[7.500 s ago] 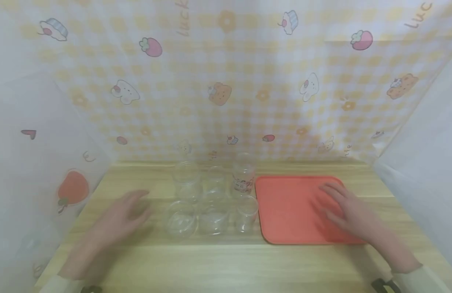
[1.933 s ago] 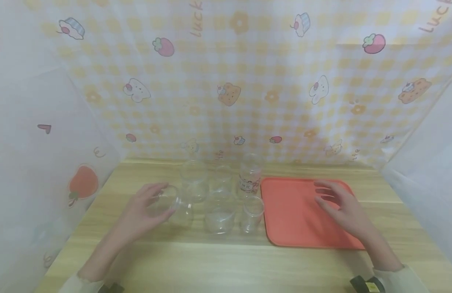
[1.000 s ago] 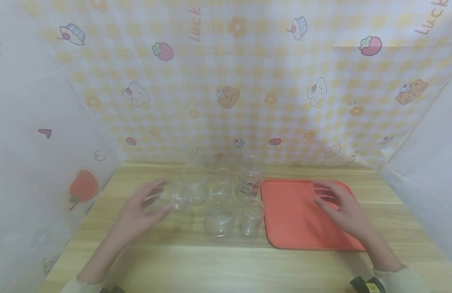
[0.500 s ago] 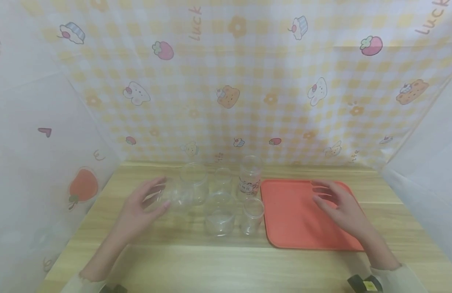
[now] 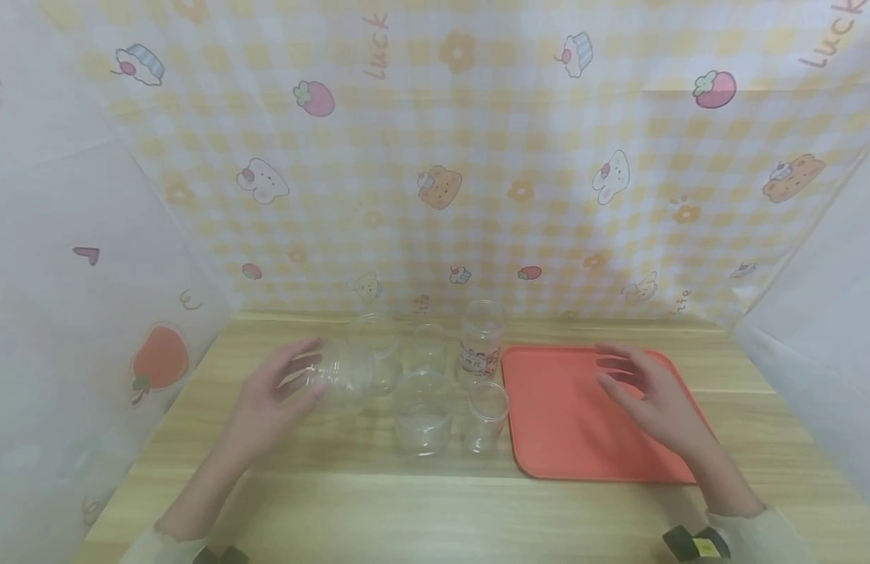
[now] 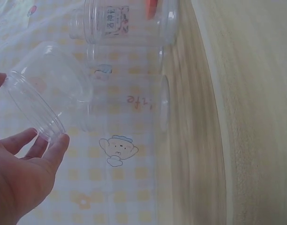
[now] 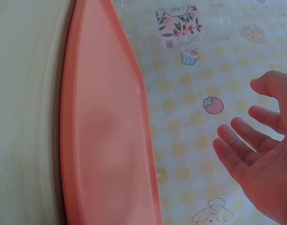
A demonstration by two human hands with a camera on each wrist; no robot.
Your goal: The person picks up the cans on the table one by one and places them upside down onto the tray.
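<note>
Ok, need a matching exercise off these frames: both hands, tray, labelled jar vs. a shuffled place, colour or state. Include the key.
Column 1
1. left hand
2. tray
3. right hand
4. labelled jar

Column 2
A. above the tray, holding nothing
B. upright, beside the tray's far left corner
C. holding a clear jar near its rim
D. red, lying flat

Pairs
1-C, 2-D, 3-A, 4-B
</note>
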